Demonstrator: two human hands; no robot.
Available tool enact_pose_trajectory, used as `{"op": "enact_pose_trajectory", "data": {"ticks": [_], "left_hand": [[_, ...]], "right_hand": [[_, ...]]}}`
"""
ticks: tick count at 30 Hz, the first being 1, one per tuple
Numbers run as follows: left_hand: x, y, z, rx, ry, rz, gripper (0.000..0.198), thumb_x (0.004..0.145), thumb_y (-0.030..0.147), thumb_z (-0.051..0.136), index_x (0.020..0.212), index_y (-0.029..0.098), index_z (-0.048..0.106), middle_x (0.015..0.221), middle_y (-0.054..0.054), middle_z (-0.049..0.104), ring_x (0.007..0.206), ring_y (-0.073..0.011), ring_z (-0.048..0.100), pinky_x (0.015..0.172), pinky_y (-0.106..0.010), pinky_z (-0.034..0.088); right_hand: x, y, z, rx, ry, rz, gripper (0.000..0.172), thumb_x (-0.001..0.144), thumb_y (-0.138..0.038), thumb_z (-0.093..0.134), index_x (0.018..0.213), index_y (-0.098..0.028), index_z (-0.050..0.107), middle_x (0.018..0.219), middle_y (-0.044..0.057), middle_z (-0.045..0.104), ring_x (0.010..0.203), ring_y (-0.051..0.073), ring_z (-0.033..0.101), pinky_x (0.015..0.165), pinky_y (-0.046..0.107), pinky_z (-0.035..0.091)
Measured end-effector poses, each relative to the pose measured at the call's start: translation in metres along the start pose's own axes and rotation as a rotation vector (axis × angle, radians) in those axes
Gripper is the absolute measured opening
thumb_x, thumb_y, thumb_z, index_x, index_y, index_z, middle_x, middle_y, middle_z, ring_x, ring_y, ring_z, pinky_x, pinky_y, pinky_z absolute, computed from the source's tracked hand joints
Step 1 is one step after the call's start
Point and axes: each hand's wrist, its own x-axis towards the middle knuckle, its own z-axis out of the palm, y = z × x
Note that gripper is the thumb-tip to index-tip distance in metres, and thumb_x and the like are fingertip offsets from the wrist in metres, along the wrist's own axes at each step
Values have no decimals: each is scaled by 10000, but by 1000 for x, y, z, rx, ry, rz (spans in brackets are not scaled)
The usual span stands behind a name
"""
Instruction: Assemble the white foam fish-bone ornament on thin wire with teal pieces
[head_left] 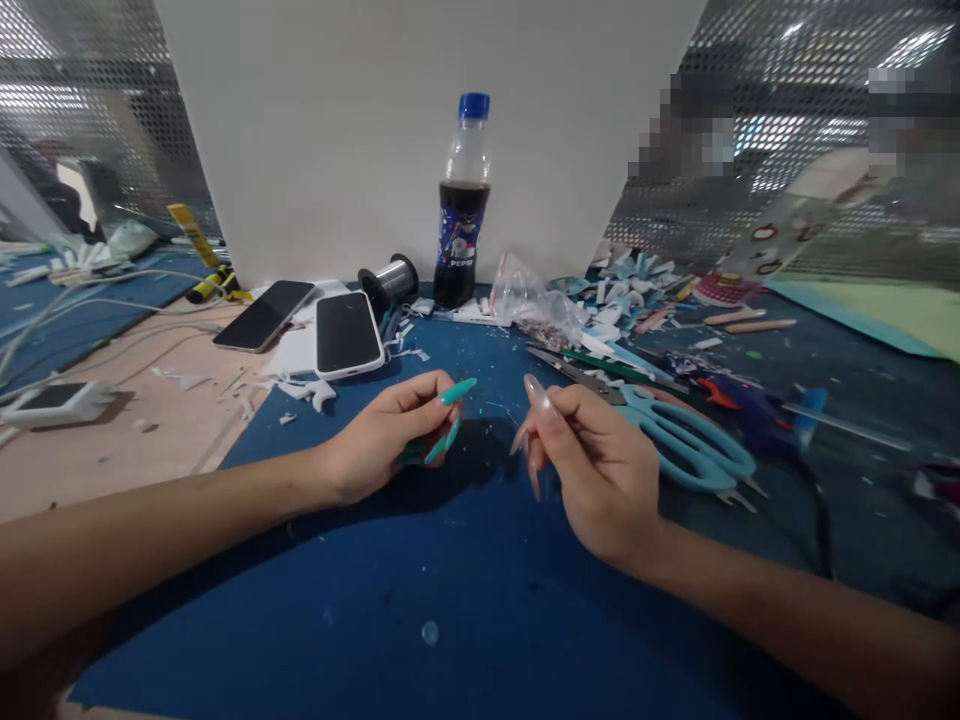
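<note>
Both my hands hover over a dark blue mat [465,600] at the middle of the view. My left hand [390,435], with long teal nails, has its fingers curled and pinched together around something small and dark that I cannot make out. My right hand [592,460], with long pale nails, is also curled with its fingertips drawn together; a thin thread seems to run between the two hands. Light blue scissors [690,440] lie just right of my right hand.
Two phones [345,333] [264,315] lie at the back left beside a wire spool [390,280]. A Pepsi bottle [461,205] stands before a white board. A plastic bag [536,300], paper scraps and a blue glue gun [750,410] crowd the right.
</note>
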Motion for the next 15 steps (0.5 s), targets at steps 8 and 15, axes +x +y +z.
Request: {"op": "enact_pose_trajectory", "data": {"ticks": [8, 15], "left_hand": [[-2, 3, 5, -80, -24, -115, 238, 893, 219, 426, 666, 148, 432, 569, 41, 377, 453, -55, 280, 451, -175, 242], [-1, 1, 4, -23, -60, -111, 191, 859, 220, 469, 683, 146, 469, 595, 30, 406, 500, -72, 326, 487, -186, 271]], "right_hand": [[-3, -1, -1, -56, -43, -105, 180, 911, -190, 449, 753, -202, 535, 564, -36, 507, 448, 74, 515, 489, 239, 415], [-3, -2, -1, 23, -98, -82, 190, 914, -198, 436, 768, -220, 557, 593, -17, 528, 470, 95, 538, 485, 264, 439]]}}
